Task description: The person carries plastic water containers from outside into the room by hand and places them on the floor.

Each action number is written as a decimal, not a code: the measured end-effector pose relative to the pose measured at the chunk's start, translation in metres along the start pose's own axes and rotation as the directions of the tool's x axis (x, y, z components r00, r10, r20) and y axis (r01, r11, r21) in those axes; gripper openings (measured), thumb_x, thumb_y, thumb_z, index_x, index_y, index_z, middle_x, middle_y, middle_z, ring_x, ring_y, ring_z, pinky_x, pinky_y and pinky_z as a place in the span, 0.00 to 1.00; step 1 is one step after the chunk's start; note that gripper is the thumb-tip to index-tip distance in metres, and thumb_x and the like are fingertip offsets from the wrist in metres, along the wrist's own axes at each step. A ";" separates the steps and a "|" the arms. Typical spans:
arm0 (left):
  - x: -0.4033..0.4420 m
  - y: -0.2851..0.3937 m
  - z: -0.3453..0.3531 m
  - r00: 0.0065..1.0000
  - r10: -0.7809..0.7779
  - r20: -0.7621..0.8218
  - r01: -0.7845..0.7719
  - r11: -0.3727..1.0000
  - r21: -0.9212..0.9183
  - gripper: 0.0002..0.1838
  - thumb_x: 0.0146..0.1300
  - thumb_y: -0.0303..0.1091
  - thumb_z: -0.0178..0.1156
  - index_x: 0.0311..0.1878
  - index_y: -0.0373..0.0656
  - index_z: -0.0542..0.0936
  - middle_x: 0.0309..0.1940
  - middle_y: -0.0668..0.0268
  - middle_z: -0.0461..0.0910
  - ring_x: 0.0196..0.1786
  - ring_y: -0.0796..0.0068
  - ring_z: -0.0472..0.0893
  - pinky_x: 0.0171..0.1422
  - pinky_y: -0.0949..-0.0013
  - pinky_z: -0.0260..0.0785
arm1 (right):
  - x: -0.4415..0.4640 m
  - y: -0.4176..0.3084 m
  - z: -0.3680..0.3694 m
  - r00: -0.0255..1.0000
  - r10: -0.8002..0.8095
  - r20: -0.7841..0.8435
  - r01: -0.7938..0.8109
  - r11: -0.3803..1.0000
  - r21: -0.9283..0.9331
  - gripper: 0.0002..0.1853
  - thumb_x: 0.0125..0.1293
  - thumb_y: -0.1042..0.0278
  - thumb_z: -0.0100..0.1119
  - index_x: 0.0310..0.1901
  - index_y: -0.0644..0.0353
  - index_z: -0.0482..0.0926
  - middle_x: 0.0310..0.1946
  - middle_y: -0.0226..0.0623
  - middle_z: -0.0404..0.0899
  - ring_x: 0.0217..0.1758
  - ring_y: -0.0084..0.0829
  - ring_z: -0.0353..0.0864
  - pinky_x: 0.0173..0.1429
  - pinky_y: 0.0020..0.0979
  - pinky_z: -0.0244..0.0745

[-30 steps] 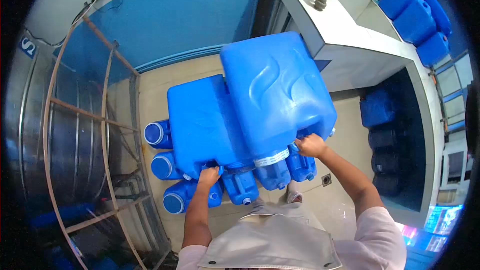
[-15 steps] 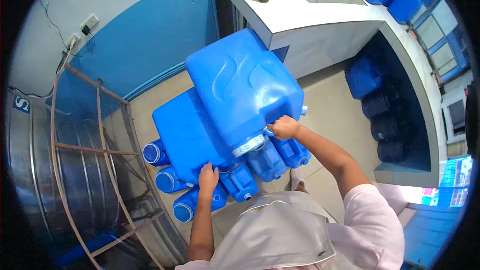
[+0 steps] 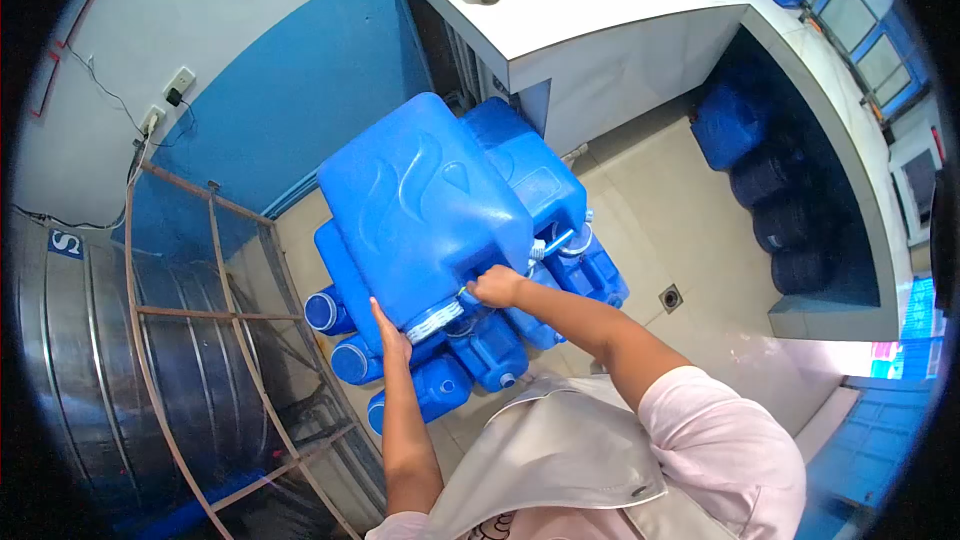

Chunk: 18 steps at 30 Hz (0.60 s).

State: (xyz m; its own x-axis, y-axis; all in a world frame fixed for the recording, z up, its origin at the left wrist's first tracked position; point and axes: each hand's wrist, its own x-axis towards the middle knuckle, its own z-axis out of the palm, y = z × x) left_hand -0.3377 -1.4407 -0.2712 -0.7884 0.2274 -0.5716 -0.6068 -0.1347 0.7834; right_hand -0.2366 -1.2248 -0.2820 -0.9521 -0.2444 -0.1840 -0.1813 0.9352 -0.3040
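Note:
A large blue jug (image 3: 425,205) with a wave pattern lies on top of other blue containers. My right hand (image 3: 496,286) is closed around its handle, beside the white cap (image 3: 435,321). Against the jug's lower left edge rests my left hand (image 3: 391,336), its fingers stretched out and holding nothing. Another blue jug (image 3: 540,175) shows to the right, partly covered by the patterned one. Beneath them, several smaller blue containers (image 3: 490,350) lie with their necks and handles facing outward.
At the left, a rusty metal frame (image 3: 205,312) stands before steel tanks (image 3: 75,340). A white counter (image 3: 590,25) with pipe fittings runs along the back and right. Under it are several dark blue jugs (image 3: 728,128). A floor drain (image 3: 671,297) lies right of the stack.
The patterned jug has moved left over the neighbouring jug, uncovering another jug on the right. My left hand has let go of the lower jug's handle and opened. The view has turned.

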 end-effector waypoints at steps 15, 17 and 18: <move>-0.166 -0.059 0.232 0.573 0.787 0.229 -0.732 0.367 0.574 0.27 0.61 0.30 0.47 0.62 0.35 0.53 0.58 0.46 0.60 0.61 0.54 0.62 0.64 0.61 0.52 | -0.442 0.070 -0.069 0.754 0.610 -0.242 -0.495 0.771 0.401 0.16 0.57 0.62 0.51 0.44 0.63 0.70 0.39 0.45 0.73 0.44 0.43 0.73 0.46 0.40 0.70; -0.212 -0.117 0.310 0.743 0.561 0.365 -0.667 0.573 0.476 0.26 0.59 0.26 0.47 0.61 0.37 0.55 0.55 0.48 0.63 0.55 0.58 0.67 0.60 0.63 0.58 | -0.575 0.082 -0.043 0.598 0.746 -0.293 -0.588 0.657 0.471 0.16 0.57 0.62 0.51 0.44 0.63 0.71 0.39 0.45 0.74 0.43 0.43 0.74 0.46 0.39 0.70; -0.227 -0.152 0.346 0.687 0.529 0.498 -0.724 0.558 0.406 0.26 0.58 0.25 0.47 0.61 0.38 0.55 0.53 0.49 0.65 0.51 0.61 0.70 0.56 0.65 0.62 | -0.642 0.085 -0.021 0.480 0.835 -0.268 -0.597 0.535 0.598 0.15 0.57 0.63 0.51 0.42 0.64 0.72 0.37 0.46 0.75 0.42 0.42 0.75 0.45 0.37 0.71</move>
State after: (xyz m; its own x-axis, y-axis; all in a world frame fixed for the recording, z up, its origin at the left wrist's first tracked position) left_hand -0.0311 -1.1381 -0.1757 -0.8120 0.5658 0.1433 0.2734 0.1519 0.9498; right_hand 0.3539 -0.9826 -0.1698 -0.6748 0.7323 -0.0917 0.6184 0.4932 -0.6119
